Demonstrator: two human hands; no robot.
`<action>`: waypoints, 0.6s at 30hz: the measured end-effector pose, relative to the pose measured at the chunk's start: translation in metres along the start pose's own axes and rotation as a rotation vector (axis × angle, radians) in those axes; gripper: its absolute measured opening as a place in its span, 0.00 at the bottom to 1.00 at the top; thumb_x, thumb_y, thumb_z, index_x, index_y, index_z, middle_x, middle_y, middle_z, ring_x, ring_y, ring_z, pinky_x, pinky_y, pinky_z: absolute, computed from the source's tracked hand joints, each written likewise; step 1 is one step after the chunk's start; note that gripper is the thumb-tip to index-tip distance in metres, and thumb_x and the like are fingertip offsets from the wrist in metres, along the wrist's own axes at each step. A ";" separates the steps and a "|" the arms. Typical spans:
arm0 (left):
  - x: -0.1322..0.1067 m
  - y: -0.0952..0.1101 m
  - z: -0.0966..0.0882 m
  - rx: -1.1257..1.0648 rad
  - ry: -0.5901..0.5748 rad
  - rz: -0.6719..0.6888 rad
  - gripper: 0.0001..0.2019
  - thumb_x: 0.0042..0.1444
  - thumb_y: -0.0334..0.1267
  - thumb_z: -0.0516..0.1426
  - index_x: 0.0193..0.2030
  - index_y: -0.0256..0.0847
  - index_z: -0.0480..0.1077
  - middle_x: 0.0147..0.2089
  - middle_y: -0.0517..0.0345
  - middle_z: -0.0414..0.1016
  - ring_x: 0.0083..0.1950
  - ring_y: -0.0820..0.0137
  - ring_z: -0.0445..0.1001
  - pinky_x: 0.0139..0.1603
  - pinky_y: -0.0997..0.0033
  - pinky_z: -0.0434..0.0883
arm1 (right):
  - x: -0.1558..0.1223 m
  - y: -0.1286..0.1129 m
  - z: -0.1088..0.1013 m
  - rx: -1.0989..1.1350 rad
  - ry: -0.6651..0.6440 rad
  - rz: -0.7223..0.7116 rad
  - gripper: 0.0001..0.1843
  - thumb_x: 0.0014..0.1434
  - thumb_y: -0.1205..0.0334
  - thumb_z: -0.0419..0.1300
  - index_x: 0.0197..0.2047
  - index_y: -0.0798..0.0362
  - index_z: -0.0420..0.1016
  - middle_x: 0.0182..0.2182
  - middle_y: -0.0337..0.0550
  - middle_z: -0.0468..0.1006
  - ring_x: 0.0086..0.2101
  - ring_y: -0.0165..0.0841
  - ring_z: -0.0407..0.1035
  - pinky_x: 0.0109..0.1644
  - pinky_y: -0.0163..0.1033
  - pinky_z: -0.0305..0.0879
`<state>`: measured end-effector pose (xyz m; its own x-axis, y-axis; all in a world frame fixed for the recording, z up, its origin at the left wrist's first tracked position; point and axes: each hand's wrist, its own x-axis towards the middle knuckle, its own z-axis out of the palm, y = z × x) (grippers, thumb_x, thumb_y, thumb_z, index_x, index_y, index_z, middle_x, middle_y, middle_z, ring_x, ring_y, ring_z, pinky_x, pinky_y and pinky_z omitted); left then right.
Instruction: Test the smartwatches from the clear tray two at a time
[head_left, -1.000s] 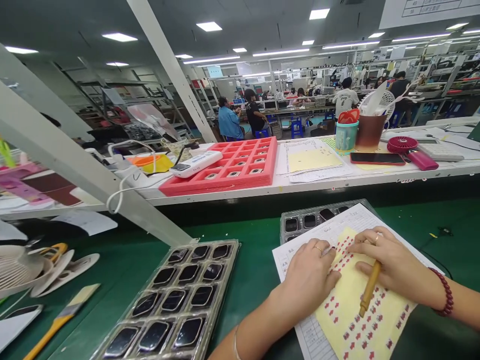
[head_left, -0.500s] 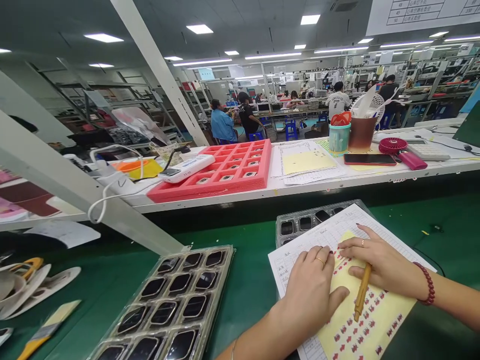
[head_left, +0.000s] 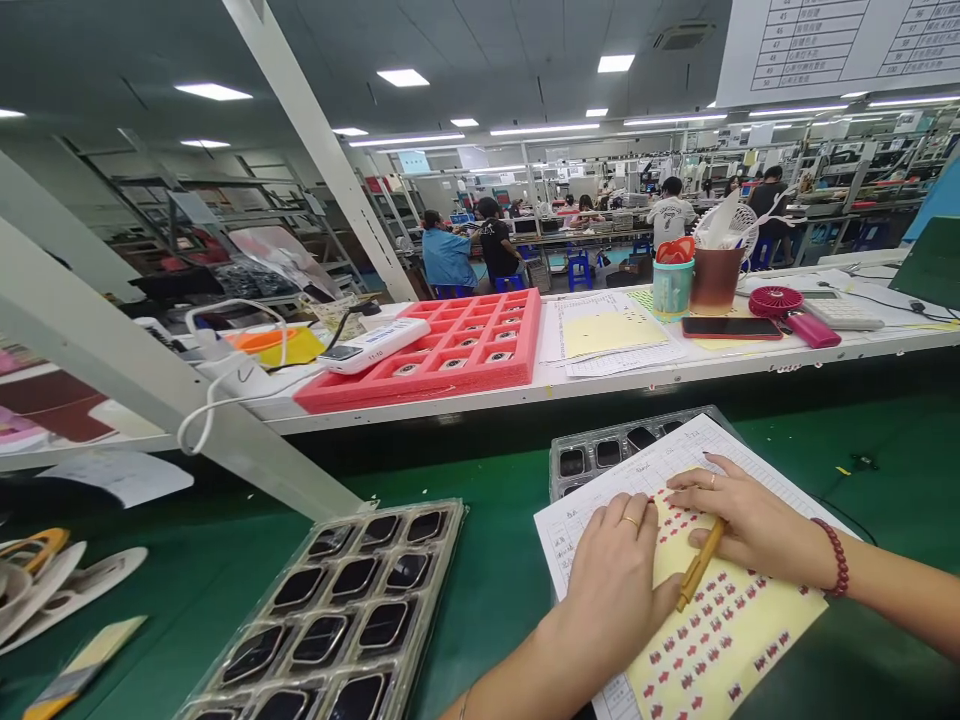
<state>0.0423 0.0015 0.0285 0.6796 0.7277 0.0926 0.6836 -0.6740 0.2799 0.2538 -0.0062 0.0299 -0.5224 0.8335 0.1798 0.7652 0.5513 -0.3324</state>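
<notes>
My left hand lies palm down on a yellow sticker sheet printed with rows of small red arrows, its fingers loosely bent and holding nothing. My right hand rests on the same sheet with a tan pen tucked under the palm, and its fingertips reach toward the left fingertips. The sheet lies on a white printed form. That form covers most of a grey tray of dark parts.
A clear tray of black screen parts sits to the left on the green mat. A slanted white frame bar crosses on the left. On the shelf behind are a red foam tray, papers, cups and a phone. Several people sit far off.
My right hand's fingers slid left toward my left hand and the pen tilted further. The view drifted slightly up and right.
</notes>
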 end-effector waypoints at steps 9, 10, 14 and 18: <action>-0.002 0.002 0.000 -0.060 0.044 0.054 0.20 0.56 0.41 0.57 0.54 0.33 0.69 0.53 0.46 0.73 0.53 0.56 0.69 0.55 0.53 0.71 | -0.003 0.001 0.007 0.031 0.062 -0.067 0.08 0.60 0.68 0.58 0.43 0.51 0.75 0.40 0.45 0.80 0.43 0.37 0.74 0.65 0.61 0.46; -0.002 0.000 -0.001 -0.067 0.045 0.063 0.19 0.57 0.41 0.57 0.53 0.34 0.70 0.52 0.47 0.74 0.52 0.57 0.69 0.54 0.54 0.71 | -0.002 0.000 0.006 0.038 0.061 -0.066 0.08 0.60 0.69 0.58 0.42 0.51 0.75 0.39 0.44 0.79 0.42 0.37 0.74 0.65 0.61 0.46; 0.000 -0.007 -0.008 -0.017 0.047 0.020 0.14 0.59 0.39 0.55 0.50 0.36 0.70 0.50 0.48 0.74 0.51 0.58 0.69 0.53 0.55 0.71 | 0.000 -0.001 0.006 0.026 0.047 -0.058 0.09 0.59 0.70 0.57 0.41 0.50 0.75 0.40 0.43 0.79 0.40 0.36 0.74 0.63 0.62 0.48; 0.004 -0.008 -0.012 0.057 0.014 -0.041 0.15 0.57 0.41 0.56 0.49 0.36 0.69 0.48 0.47 0.72 0.51 0.55 0.68 0.52 0.52 0.70 | -0.001 -0.001 0.008 -0.028 0.056 -0.065 0.13 0.59 0.70 0.56 0.47 0.51 0.73 0.45 0.47 0.77 0.46 0.39 0.72 0.63 0.61 0.50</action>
<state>0.0359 0.0115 0.0380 0.6470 0.7564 0.0958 0.7253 -0.6494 0.2285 0.2505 -0.0074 0.0223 -0.5503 0.7959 0.2523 0.7407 0.6048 -0.2925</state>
